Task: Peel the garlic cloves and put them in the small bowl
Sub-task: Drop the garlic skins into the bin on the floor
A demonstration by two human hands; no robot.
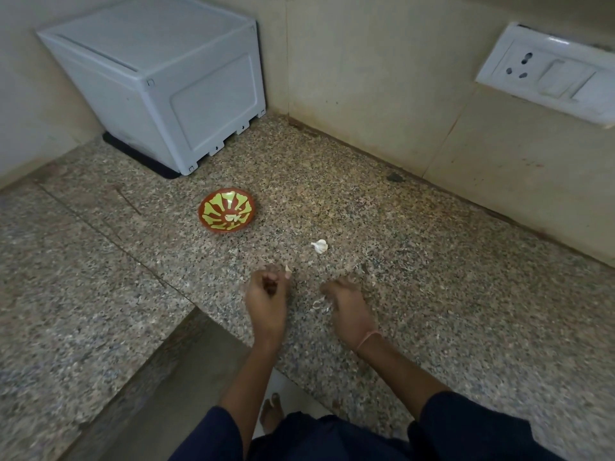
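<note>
Head view, near to far. Dark sleeves enter at 6 o'clock, with a bare foot on the floor between them, below the edge of the speckled granite counter. The left hand is curled, its fingertips pinching a small pale garlic piece; whether this is clove or skin cannot be told. The right hand, with a thread band at the wrist, is back-up over the counter, fingers bent downward; whether it holds anything cannot be told. Pale skin scraps lie at its 9 o'clock. A white garlic segment lies apart on the counter at 12 o'clock of the hands. The small red bowl, yellow-green patterned, stands at 11 o'clock, with a whitish bit inside. Behind: a white appliance; a wall switchboard at 2 o'clock.
</note>
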